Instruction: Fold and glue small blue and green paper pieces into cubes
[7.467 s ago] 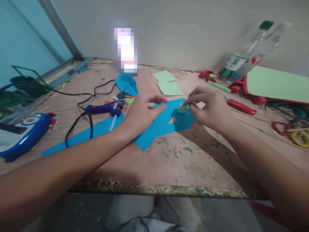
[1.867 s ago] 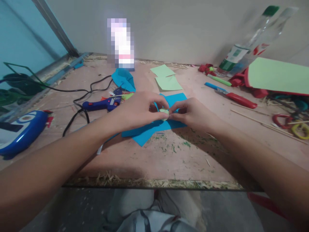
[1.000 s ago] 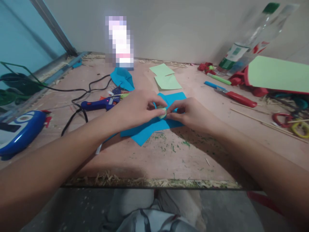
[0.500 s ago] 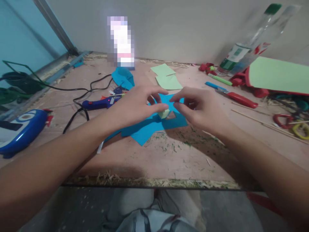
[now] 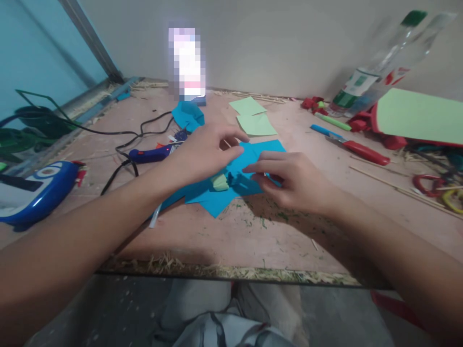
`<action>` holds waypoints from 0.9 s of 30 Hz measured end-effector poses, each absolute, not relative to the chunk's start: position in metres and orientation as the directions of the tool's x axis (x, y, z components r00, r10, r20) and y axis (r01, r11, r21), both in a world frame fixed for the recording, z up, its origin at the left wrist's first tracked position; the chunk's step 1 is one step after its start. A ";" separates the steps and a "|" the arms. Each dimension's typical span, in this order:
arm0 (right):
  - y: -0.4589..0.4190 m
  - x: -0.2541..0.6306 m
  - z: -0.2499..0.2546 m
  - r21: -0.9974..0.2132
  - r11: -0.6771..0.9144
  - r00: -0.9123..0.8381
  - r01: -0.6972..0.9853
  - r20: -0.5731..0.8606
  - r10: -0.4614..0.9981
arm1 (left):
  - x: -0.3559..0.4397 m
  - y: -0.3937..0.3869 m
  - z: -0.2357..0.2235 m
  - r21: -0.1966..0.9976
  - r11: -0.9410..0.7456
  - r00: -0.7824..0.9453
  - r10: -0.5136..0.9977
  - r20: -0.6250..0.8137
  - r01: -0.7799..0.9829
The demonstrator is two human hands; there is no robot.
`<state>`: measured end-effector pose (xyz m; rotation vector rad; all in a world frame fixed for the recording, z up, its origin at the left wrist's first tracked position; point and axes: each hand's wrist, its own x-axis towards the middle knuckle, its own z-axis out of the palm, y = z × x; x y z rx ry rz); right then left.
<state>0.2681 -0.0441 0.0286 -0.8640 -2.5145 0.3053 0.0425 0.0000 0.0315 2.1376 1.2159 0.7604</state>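
Several pieces of blue paper [image 5: 215, 205] lie overlapping in front of me, with a small folded pale green piece of paper [image 5: 220, 182] on top. Beside it is a small crumpled dark blue bit [image 5: 234, 178]. Above the blue paper my left hand [image 5: 211, 152] curves with thumb and fingers apart, and I see nothing between them. My right hand [image 5: 294, 180] reaches in from the right, index finger and thumb slightly parted, their tips close to the crumpled bit. Whether they touch it I cannot tell. Both hands partly cover the blue paper.
A blue glue gun [image 5: 150, 154] with a black cord lies left of my left hand. Light green squares [image 5: 256, 124] are farther back. On the right are a red-handled cutter [image 5: 367, 152], thin sticks, scissors handles [image 5: 430, 185] and bottles [image 5: 356, 89]. A bright blurred screen [image 5: 190, 60] stands behind.
The pale green piece, earlier at my left thumb, now lies lower left on the blue paper. My right hand has moved lower and slightly left. The crumpled blue bit now shows.
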 end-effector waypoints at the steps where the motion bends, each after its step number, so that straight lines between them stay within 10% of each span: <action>1: -0.043 0.268 0.028 -0.346 0.770 -0.695 0.536 0.337 0.635 | 0.041 0.001 0.034 0.696 -0.444 0.433 0.877 0.207 0.565; 13: -0.045 0.251 0.009 -0.486 0.637 -0.612 0.599 0.236 0.755 | 0.004 0.006 0.055 0.231 -0.620 0.661 0.679 -0.320 0.750; 27: -0.036 0.257 0.013 -0.929 0.164 -0.294 0.333 0.063 0.954 | 0.017 0.012 0.046 0.607 -0.459 0.654 0.744 -0.137 0.649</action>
